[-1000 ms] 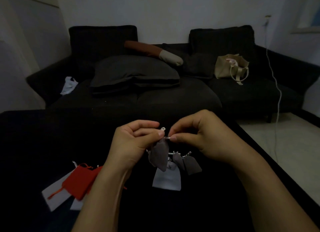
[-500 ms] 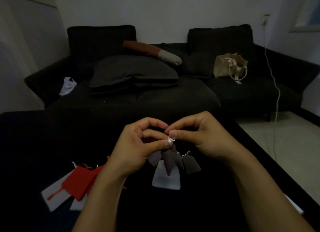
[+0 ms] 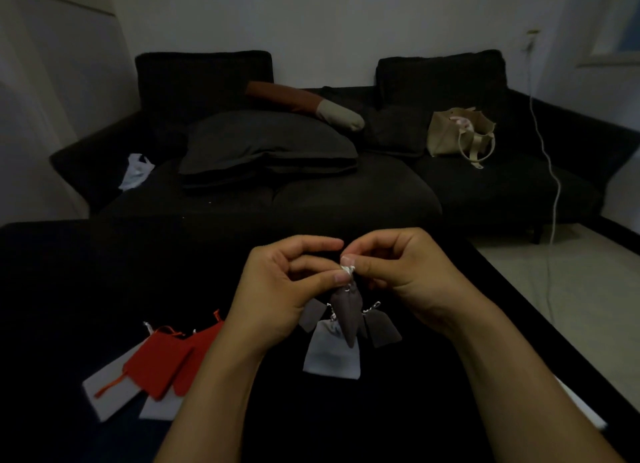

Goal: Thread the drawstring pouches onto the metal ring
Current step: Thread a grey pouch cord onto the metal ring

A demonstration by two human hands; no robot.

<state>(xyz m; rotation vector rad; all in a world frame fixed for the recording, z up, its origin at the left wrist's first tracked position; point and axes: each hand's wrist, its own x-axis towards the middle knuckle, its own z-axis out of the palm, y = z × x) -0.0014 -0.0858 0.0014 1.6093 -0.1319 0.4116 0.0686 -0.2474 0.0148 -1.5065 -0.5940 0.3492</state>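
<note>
Both grips pinch drawstring (image 3: pixel 347 270): left hand (image 3: pixel 277 289), right hand (image 3: pixel 398 272); grey pouch (image 3: pixel 346 315) dangles above table (image 3: pixel 52 289).

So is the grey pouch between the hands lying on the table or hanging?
Hanging: the grey pouch dangles tip-down from its cord, pinched by the left hand and right hand.

Left hand (image 3: pixel 277 296) and right hand (image 3: pixel 398 272) raised together, fingertips meeting in a pinch, forearms angled inward

Pouch held up (image 3: pixel 346 315): grey-brown, white drawstring. Pouches on bench: white (image 3: pixel 330 355), grey (image 3: pixel 382 327), two red (image 3: pixel 157 365) with orange cords. Bench (image 3: pixel 104 272): black. Sofa (image 3: pixel 346 199): dark charcoal. Bolster (image 3: pixel 304 104): rust-brown and cream. Tote bag (image 3: pixel 446 135): beige.
</note>
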